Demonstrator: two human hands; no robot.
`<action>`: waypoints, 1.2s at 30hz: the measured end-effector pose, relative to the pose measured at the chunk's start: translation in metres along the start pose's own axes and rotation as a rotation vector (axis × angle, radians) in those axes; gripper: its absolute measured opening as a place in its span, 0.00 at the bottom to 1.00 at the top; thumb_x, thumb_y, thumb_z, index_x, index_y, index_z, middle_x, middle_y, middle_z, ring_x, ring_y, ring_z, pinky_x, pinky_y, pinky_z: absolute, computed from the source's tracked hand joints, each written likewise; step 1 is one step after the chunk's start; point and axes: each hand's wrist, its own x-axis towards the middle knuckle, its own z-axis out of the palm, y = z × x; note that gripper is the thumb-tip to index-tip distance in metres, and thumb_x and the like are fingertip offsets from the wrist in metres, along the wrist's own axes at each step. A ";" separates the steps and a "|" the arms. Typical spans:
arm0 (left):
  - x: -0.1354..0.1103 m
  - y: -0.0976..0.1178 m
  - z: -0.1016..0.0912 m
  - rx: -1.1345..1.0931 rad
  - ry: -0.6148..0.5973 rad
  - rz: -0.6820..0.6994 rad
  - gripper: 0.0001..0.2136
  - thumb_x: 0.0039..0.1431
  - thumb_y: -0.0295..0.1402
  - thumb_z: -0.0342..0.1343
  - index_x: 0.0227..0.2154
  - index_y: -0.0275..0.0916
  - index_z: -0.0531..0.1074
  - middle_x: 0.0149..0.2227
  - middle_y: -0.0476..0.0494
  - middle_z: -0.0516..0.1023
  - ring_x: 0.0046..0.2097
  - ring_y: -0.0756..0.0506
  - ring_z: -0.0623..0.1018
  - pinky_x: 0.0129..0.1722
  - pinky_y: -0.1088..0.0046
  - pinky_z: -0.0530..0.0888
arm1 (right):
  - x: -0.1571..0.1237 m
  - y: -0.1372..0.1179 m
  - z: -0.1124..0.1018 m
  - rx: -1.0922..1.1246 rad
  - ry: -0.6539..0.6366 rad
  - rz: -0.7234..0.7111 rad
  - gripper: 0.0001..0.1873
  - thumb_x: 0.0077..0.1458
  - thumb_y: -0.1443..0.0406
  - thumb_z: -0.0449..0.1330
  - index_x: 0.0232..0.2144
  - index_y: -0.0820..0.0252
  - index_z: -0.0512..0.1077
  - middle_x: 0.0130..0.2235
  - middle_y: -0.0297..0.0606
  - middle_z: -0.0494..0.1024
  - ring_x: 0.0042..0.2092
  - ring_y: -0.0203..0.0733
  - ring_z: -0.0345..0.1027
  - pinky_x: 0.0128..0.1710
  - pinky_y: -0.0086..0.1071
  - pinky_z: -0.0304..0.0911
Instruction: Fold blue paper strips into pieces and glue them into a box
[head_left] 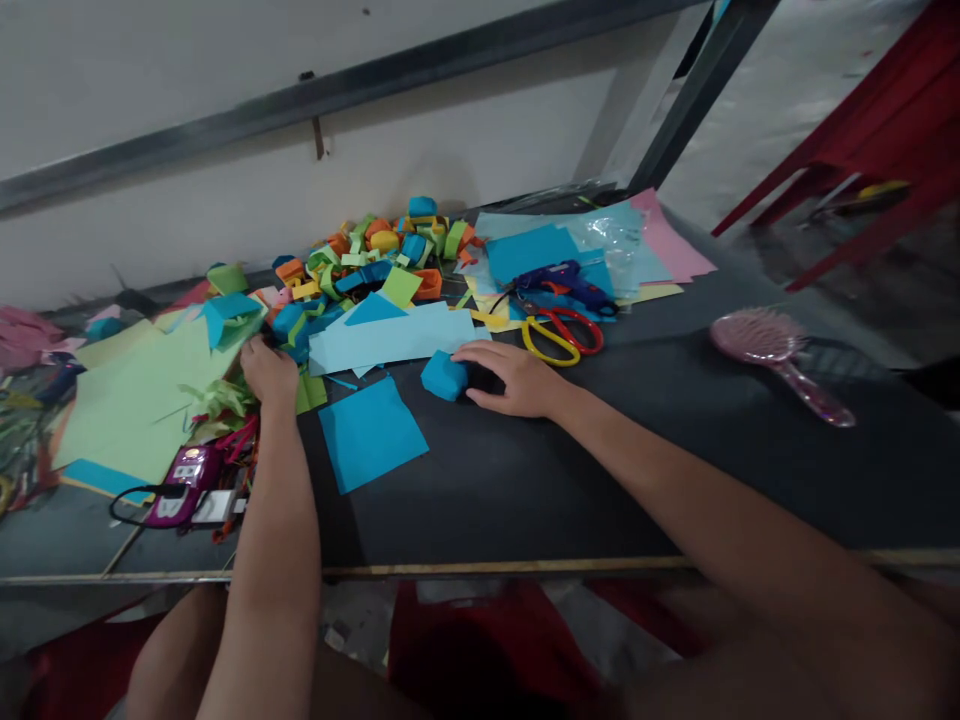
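My right hand (517, 378) rests on the dark tabletop, thumb and fingers apart. Its fingertips reach the right side of a small blue folded paper box (445, 376), which is not enclosed by them. On the left, my left hand (270, 370) reaches into the paper pieces with its fingers curled; what they hold, if anything, is hidden. A blue folded paper piece (231, 316) lies just beyond those fingers, and blue folded pieces (291, 325) sit beside them. Between my hands lies a flat blue paper square (373, 432), below light blue paper strips (394, 336).
Colourful folded paper pieces (384, 241) are heaped against the wall. Yellow-and-red-handled scissors (551, 345) and a blue glue gun (566, 285) lie behind my right hand. A pink hairbrush (757, 336) lies far right. Green paper sheets (135, 390) and a purple device (184, 485) are left.
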 end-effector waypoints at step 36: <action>0.003 0.024 0.004 -0.174 0.067 0.270 0.19 0.64 0.29 0.43 0.54 0.33 0.71 0.56 0.34 0.74 0.60 0.41 0.71 0.61 0.62 0.65 | 0.003 -0.002 -0.004 0.035 -0.020 0.029 0.24 0.58 0.58 0.55 0.56 0.56 0.67 0.58 0.46 0.71 0.58 0.52 0.67 0.57 0.48 0.66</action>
